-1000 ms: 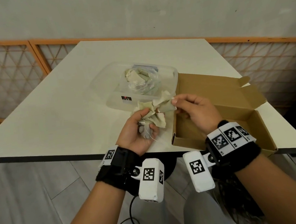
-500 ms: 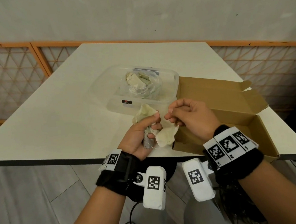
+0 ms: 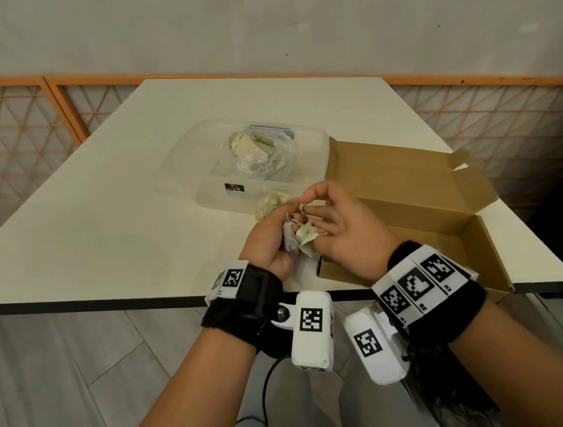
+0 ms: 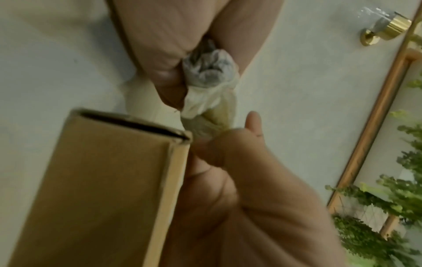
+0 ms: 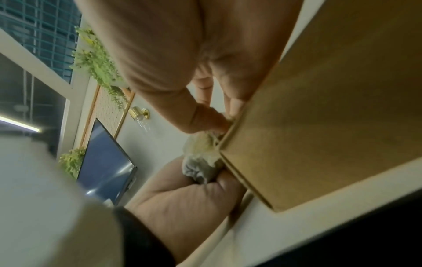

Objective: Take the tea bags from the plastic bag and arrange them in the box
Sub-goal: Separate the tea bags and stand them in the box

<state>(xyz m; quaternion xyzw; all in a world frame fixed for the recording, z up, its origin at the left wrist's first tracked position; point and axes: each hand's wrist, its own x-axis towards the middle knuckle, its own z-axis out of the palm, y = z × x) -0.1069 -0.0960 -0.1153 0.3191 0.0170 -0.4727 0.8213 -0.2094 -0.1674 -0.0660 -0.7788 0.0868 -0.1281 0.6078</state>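
My left hand [image 3: 286,225] grips a bunch of tea bags [image 3: 304,237] just over the table's near edge, a grey one [image 4: 207,70] deepest in the fist. One pale tea bag [image 3: 272,202] sticks up above the fingers. My right hand [image 3: 303,207] meets the bunch from the right; its thumb and forefinger pinch the end of a pale tea bag [image 4: 213,112], the other fingers spread. The open cardboard box [image 3: 411,221] lies right beside both hands, its near-left corner [image 4: 102,180] touching them. The plastic bag [image 3: 257,153] with more tea bags sits behind.
A clear plastic container [image 3: 314,141] holds the plastic bag, just left of the box's raised lid [image 3: 389,165]. The white table [image 3: 118,211] stretches away to the left. A wooden lattice railing [image 3: 8,136] runs behind the table.
The right hand pulled one tea bag loose from the bunch, let it hang, and has come back against the left hand with its fingers now spread. Both hands shifted slightly right toward the box.
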